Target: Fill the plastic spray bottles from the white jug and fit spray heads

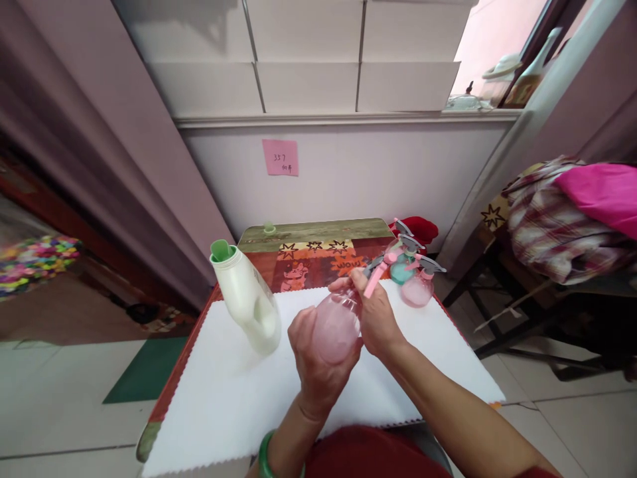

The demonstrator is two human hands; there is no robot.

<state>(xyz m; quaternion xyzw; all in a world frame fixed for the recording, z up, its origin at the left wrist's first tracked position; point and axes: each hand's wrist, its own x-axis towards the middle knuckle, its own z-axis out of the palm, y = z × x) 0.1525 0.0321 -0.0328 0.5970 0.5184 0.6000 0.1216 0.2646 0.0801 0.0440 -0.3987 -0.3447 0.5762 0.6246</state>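
While the left hand [318, 373] and right hand [382, 322] clasp it, the spray bottle [336, 330] slants, trigger head [375, 277] pointing forward and right.

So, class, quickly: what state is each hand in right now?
Left hand: closed around the pink spray bottle.
Right hand: closed on that bottle near its spray head.

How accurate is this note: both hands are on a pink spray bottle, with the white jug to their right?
Not quite: the head view shows the white jug standing to the left of the left hand and right hand, not to their right. Both are indeed on the pink spray bottle.
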